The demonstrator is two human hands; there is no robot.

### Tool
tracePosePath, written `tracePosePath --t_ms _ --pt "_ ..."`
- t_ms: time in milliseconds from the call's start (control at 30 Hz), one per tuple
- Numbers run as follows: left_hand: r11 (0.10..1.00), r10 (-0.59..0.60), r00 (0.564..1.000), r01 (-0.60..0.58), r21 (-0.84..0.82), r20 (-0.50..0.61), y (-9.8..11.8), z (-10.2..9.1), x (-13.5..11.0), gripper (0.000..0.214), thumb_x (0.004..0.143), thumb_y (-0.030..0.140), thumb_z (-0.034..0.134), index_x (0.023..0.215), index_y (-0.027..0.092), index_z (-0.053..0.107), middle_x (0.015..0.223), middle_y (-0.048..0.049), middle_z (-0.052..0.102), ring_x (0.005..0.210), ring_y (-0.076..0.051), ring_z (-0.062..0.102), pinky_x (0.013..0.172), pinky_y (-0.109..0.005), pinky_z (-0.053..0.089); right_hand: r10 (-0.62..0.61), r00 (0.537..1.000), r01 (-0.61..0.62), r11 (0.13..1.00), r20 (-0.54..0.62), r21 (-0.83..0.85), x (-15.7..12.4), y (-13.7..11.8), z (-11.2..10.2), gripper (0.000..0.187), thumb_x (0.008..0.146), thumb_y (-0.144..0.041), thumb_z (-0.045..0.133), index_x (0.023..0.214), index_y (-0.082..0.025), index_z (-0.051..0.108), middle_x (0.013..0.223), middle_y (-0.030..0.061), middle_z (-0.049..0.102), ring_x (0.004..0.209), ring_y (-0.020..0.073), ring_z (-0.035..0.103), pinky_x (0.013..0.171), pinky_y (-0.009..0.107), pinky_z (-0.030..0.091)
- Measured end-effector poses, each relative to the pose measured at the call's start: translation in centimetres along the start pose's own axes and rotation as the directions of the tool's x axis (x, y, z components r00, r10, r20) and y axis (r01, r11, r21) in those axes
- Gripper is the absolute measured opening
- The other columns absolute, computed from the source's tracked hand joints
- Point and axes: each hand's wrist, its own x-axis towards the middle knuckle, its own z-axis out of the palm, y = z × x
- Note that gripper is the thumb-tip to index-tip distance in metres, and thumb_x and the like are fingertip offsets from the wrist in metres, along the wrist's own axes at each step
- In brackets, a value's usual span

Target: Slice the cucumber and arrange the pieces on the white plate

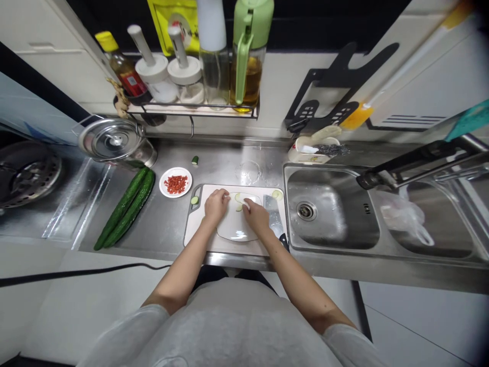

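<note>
A white plate [234, 229] with a thin dark rim lies on the cutting board [196, 232]. Thin cucumber slices [239, 208] rest towards its far side. My left hand [216, 206] is at the plate's far left edge, its fingers curled together; what they pinch, if anything, is too small to make out. From the right, my right hand [256, 217] reaches over the plate with thumb and fingers closed on the edge of a pale cucumber slice. Beside that hand a cleaver [272, 214] lies flat on the board. More cucumber slices [277, 194] sit at the board's far right corner.
Two whole cucumbers [128, 206] lie at left, near a lidded steel pot [114, 140]. A small plate of chopped red pepper [175, 184] stands beyond the board, with a cucumber end [195, 160] behind it. A double sink [332, 243] adjoins on the right; a bottle rack [191, 111] hangs above.
</note>
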Motion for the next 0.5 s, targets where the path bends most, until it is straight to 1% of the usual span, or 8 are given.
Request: tracePosePath --t_ms 67,100,167,233,300,367,433,500 --pt "0.999 -0.038 0.999 0.037 -0.035 -0.038 -1.6 -1.3 -0.8 0.019 0.086 0.034 0.052 0.098 0.023 0.061 0.093 -0.0030 0.063 0.087 -0.016 0.058 0.075 -0.025 0.040 0.015 0.998 -0.012 0.998 -0.058 0.055 -0.6 0.9 -0.5 0.041 0.095 -0.036 0.033 0.127 -0.023 0.054 0.093 0.0054 0.069 0.085 0.0190 0.061 0.070 0.026 0.038" --pt "0.996 -0.076 0.995 0.074 -0.040 -0.057 -2.5 -2.0 -1.4 0.019 0.086 0.035 0.052 0.097 0.022 0.061 0.089 -0.0027 0.064 0.085 -0.016 0.058 0.074 -0.025 0.040 0.028 0.996 -0.021 0.996 -0.082 0.081 -1.1 1.5 -0.8 0.041 0.094 -0.036 0.033 0.126 -0.022 0.056 0.089 0.0049 0.069 0.082 0.0188 0.061 0.070 0.026 0.038" --pt "0.988 -0.152 0.988 0.151 -0.042 -0.036 -4.6 -3.2 -2.5 0.021 0.084 0.037 0.053 0.096 0.022 0.062 0.084 -0.0016 0.064 0.080 -0.015 0.058 0.071 -0.025 0.040 0.048 0.991 -0.031 0.991 -0.128 0.127 -2.0 2.6 -1.2 0.042 0.093 -0.038 0.034 0.121 -0.021 0.059 0.081 0.0044 0.068 0.076 0.0185 0.060 0.069 0.026 0.038" --pt "0.974 -0.226 0.974 0.225 -0.037 -0.021 -6.5 -3.9 -3.8 0.022 0.083 0.038 0.053 0.096 0.023 0.062 0.083 -0.0006 0.065 0.077 -0.014 0.058 0.069 -0.024 0.040 0.061 0.985 -0.034 0.986 -0.161 0.166 -3.1 3.6 -1.4 0.043 0.092 -0.039 0.035 0.118 -0.019 0.062 0.075 0.0044 0.066 0.072 0.0185 0.059 0.067 0.026 0.038" --pt "0.966 -0.257 0.966 0.256 -0.023 -0.014 -7.9 -4.2 -5.0 0.022 0.083 0.038 0.054 0.096 0.023 0.063 0.085 -0.0001 0.065 0.077 -0.014 0.058 0.069 -0.024 0.040 0.064 0.982 -0.029 0.981 -0.179 0.190 -4.1 4.3 -1.3 0.043 0.090 -0.039 0.035 0.116 -0.019 0.063 0.072 0.0042 0.065 0.069 0.0186 0.058 0.066 0.027 0.038" --pt "0.962 -0.274 0.962 0.274 -0.006 0.001 -8.8 -4.1 -6.1 0.022 0.082 0.038 0.055 0.096 0.023 0.063 0.086 -0.0003 0.066 0.078 -0.014 0.059 0.070 -0.024 0.040 0.055 0.982 -0.016 0.978 -0.180 0.209 -4.9 4.7 -1.0 0.043 0.089 -0.040 0.036 0.114 -0.020 0.064 0.070 0.0038 0.064 0.067 0.0186 0.057 0.065 0.027 0.038" --pt "0.954 -0.299 0.954 0.299 0.014 0.029 -9.0 -3.7 -7.0 0.023 0.082 0.039 0.056 0.098 0.023 0.063 0.086 -0.0007 0.066 0.080 -0.014 0.059 0.071 -0.024 0.040 0.052 0.983 -0.013 0.976 -0.175 0.219 -5.5 4.7 -0.6 0.044 0.088 -0.041 0.036 0.113 -0.019 0.065 0.069 0.0038 0.064 0.066 0.0185 0.057 0.064 0.027 0.038" --pt "0.946 -0.323 0.945 0.321 0.036 0.050 -8.7 -3.2 -7.6 0.026 0.081 0.041 0.057 0.100 0.023 0.063 0.087 -0.0013 0.065 0.081 -0.015 0.059 0.071 -0.025 0.040 0.054 0.984 -0.015 0.975 -0.170 0.222 -6.0 4.6 -0.3 0.044 0.088 -0.042 0.036 0.111 -0.019 0.066 0.068 0.0038 0.064 0.064 0.0182 0.056 0.063 0.027 0.038"
